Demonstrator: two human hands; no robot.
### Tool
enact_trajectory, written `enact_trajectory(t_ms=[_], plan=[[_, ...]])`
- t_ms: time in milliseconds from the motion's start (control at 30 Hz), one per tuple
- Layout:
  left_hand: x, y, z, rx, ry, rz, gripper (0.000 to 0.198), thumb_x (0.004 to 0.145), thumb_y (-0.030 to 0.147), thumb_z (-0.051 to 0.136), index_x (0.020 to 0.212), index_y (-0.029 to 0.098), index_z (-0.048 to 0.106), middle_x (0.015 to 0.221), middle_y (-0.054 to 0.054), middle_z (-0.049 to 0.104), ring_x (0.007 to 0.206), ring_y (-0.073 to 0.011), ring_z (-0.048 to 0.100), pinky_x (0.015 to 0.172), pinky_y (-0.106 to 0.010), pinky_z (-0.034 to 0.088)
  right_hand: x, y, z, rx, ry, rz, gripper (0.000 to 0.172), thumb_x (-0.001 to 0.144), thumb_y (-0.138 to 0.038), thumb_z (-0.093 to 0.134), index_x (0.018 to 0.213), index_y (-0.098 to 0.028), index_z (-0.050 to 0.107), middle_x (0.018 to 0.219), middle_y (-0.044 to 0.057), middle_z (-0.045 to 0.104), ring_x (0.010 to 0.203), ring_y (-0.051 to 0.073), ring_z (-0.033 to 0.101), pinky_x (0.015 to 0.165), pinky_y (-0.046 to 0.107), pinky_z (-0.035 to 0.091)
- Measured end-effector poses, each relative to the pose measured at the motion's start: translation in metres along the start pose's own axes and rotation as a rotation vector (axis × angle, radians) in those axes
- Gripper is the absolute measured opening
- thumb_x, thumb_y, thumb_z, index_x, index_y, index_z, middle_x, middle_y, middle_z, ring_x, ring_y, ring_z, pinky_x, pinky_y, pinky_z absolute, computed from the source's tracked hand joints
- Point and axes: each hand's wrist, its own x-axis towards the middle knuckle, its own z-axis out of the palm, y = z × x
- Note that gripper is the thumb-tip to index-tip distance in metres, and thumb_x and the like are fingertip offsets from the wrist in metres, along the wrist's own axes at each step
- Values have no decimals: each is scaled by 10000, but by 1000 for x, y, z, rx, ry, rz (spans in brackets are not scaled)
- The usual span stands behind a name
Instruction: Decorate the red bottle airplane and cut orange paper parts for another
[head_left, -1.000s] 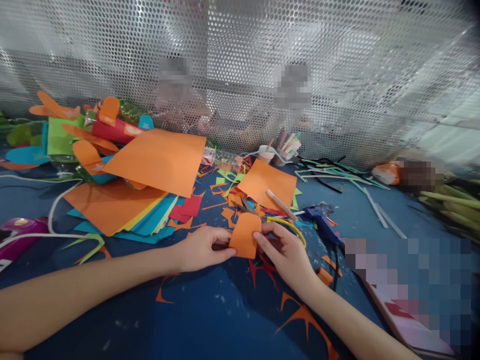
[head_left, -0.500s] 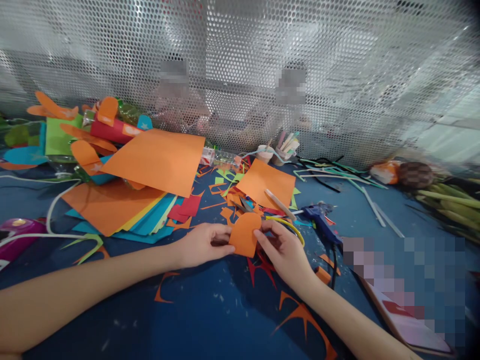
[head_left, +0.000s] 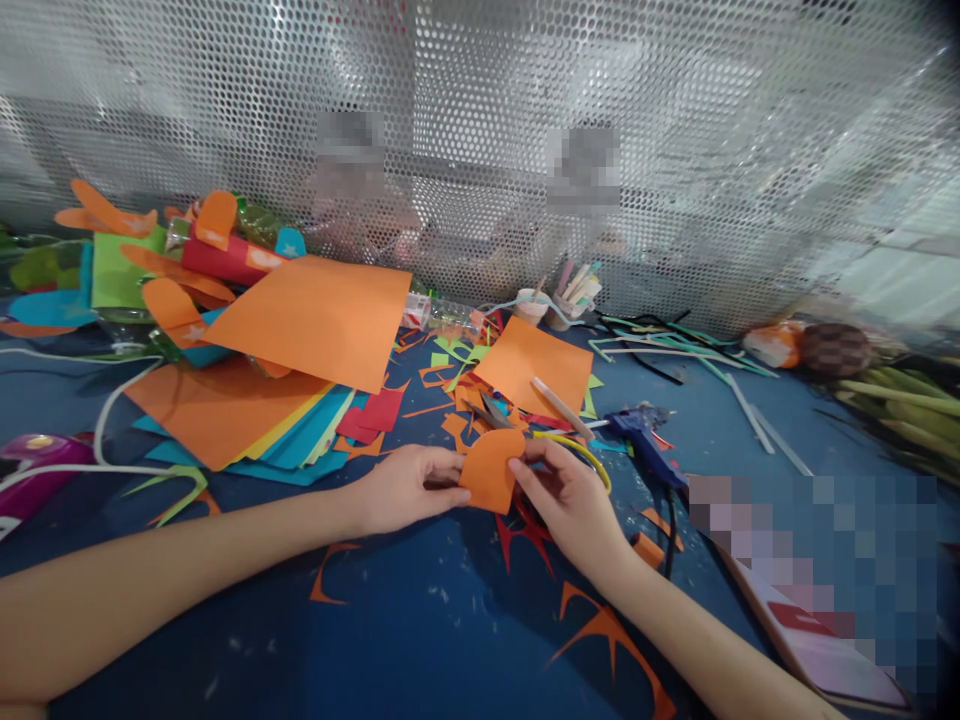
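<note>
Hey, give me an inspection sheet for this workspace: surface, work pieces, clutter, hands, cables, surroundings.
Surface: blue table, marked with pale specks.
Work pieces: orange paper piece, one end rounded, held above the table.
Clutter: orange scrap near the right forearm, with more scraps around; scissors just beyond the paper piece, partly hidden.
Hands: left hand grips the piece's left side; right hand pinches its right edge.
Cables: white cable at left; black cable by the blue glue gun.
Surroundings: perforated silvery screen behind the table.

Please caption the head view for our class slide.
Left hand and right hand hold a rounded orange piece over a blue table strewn with colourful scraps.
</note>
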Motion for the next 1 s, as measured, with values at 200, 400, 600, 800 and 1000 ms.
enact_trajectory(t_ms=[200, 400, 600, 800, 1000], plan=[[2, 1, -1, 17, -22, -30, 325, 798, 256, 636, 1109, 162, 639, 1110, -66, 689, 1026, -218, 646, 922, -342, 489, 2, 1, -1, -41, 29, -24, 157, 879, -345, 529, 857, -198, 581, 792, 41, 634, 712, 177, 612, 658, 276, 505], [3, 4, 2, 22, -11, -91, 282, 784, 321, 661, 995, 136, 680, 910, -63, 735, 834, -186, 689, 765, -278, 527, 2, 0, -2, -63, 60, -45, 168, 879, -348, 525, 831, -194, 575, 793, 48, 642, 720, 181, 609, 654, 280, 495], [4, 6, 2, 22, -12, -91, 280, 775, 340, 666, 952, 124, 690, 856, -66, 735, 767, -166, 679, 727, -261, 518, 1, -4, -3, -98, 72, -57, 164, 872, -349, 537, 838, -198, 589, 787, 45, 642, 708, 179, 604, 645, 279, 488], [4, 5, 1, 23, -24, -81, 299, 777, 360, 660, 974, 137, 693, 870, -64, 733, 763, -164, 673, 721, -265, 517, 2, -6, -3, -56, 62, -15, 194, 863, -381, 547, 830, -197, 598, 785, 53, 653, 701, 183, 613, 660, 293, 513], [5, 6, 1, -15, 34, -97, 318, 743, 382, 691, 918, 117, 706, 857, -81, 736, 766, -183, 678, 713, -272, 520, 4, -5, 0, 147, -10, 54, 237, 827, -432, 577, 853, -199, 611, 788, 46, 654, 725, 181, 633, 651, 285, 534]])
